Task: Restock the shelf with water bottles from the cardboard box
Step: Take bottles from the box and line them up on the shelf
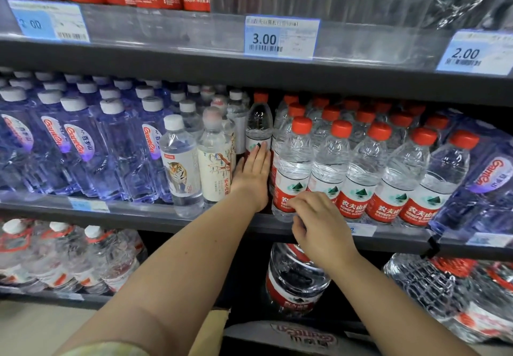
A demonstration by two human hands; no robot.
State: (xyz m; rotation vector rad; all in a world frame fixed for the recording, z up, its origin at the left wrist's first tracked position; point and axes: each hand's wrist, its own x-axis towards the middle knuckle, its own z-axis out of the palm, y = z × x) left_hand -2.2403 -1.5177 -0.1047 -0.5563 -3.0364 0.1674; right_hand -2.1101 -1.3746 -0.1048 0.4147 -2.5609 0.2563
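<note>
The left hand [252, 172] is reaching into a gap on the middle shelf [194, 221]. Its fingers are lying straight and together, and their tips are pressing the label of a red-capped bottle [259, 125] that is standing upright, set back in the gap. The right hand [316, 225] is sitting at the shelf lip with its fingers curled, touching the label of the front bottle [294, 167] of the next row; I cannot tell whether it is gripping. The push should be going in low and square, so the bottle is sliding rather than tipping, with the right hand steadying the neighbours. A cardboard flap [212, 325], probably the box, is showing below.
</note>
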